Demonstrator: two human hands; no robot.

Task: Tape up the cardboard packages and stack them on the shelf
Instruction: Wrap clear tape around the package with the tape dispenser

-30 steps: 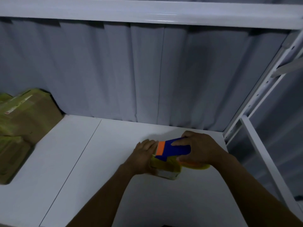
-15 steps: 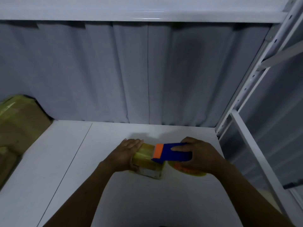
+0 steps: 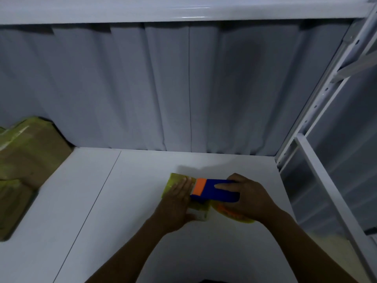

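Observation:
A small cardboard package (image 3: 175, 181) wrapped in yellowish tape lies on the white shelf board (image 3: 126, 231). My left hand (image 3: 177, 203) rests flat on top of it, fingers straight, thumb at its near end. My right hand (image 3: 246, 198) grips a blue tape dispenser (image 3: 212, 189) with an orange front, held over the package's right part. The yellowish tape roll (image 3: 234, 216) shows below my right hand. Much of the package is hidden under the hand and dispenser.
Taped cardboard packages (image 3: 26, 160) are stacked at the left edge of the shelf. A grey curtain (image 3: 163, 88) hangs behind. A white upright post (image 3: 326, 88) and frame close the right side; another shelf (image 3: 183, 9) runs overhead.
The dispenser has slid to the right along the package, leaving more taped top showing. My left hand has flattened on the package. The view shifted slightly.

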